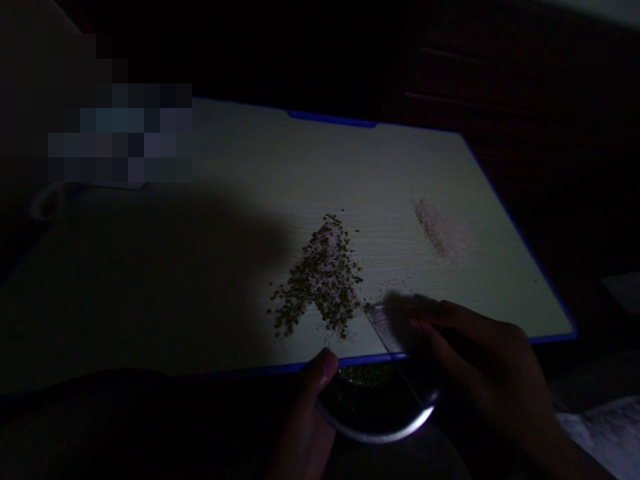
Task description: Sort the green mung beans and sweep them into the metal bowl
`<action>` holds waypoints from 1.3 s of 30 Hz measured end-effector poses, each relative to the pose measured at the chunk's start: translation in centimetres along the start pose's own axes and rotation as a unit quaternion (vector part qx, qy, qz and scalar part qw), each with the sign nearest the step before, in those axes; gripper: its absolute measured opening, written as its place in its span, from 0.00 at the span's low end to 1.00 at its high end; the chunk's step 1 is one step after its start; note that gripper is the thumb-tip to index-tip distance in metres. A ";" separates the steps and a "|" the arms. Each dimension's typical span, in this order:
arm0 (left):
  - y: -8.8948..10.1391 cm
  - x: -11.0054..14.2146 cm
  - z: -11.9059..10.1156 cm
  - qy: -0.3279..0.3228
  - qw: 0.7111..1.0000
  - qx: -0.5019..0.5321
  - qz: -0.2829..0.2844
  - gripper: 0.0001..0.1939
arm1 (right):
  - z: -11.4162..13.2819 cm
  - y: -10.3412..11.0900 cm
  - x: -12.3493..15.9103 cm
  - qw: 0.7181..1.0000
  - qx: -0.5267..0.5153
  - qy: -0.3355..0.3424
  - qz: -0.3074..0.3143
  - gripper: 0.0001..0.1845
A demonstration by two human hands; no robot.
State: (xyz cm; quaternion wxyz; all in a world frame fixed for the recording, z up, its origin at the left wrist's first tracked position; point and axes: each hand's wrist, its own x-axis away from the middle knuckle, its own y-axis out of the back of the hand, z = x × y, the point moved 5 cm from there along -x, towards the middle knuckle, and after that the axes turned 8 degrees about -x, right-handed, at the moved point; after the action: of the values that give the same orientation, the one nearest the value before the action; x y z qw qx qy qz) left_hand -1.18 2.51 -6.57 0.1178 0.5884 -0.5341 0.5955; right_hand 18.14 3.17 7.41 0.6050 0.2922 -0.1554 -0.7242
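Observation:
A pile of green beans mixed with white, rice-like grains (327, 273) lies near the table's front edge. My left hand (313, 407) grips the rim of a round metal bowl (380, 437), held just below that edge, with its thumb up at the tabletop. Green beans (367, 373) show inside the bowl. My right hand (490, 353) pinches a thin, flat, straight-edged piece (387, 327), resting on the tabletop just right of the pile. Its exact kind is unclear in the dim light, and part of it is hidden by my fingers.
The pale table (240, 140) has a blue rim. A smaller heap of whitish grains (443, 230) lies to the right. A few stray grains lie between the heaps. At the far left, part of the view is blurred out. Light cloth (605, 433) shows at lower right.

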 end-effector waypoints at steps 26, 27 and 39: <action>-0.2 0.4 -0.5 0.017 0.999 -0.010 -0.039 0.40 | -0.2 1.4 -2.1 0.994 0.096 -0.006 -0.058 0.08; -0.1 0.4 -0.6 0.008 0.999 -0.013 -0.038 0.41 | -0.6 1.7 -2.3 0.994 0.098 -0.001 -0.049 0.08; 0.3 0.2 -0.7 -0.030 0.999 -0.019 -0.034 0.42 | -1.6 0.1 -5.7 0.993 -0.002 0.074 0.088 0.08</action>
State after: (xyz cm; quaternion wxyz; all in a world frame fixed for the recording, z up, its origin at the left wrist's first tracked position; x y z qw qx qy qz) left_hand -1.90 2.82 -6.39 0.1333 0.6215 -0.5284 0.5629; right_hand 19.74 8.83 7.55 0.6771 0.3291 -0.1338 -0.6445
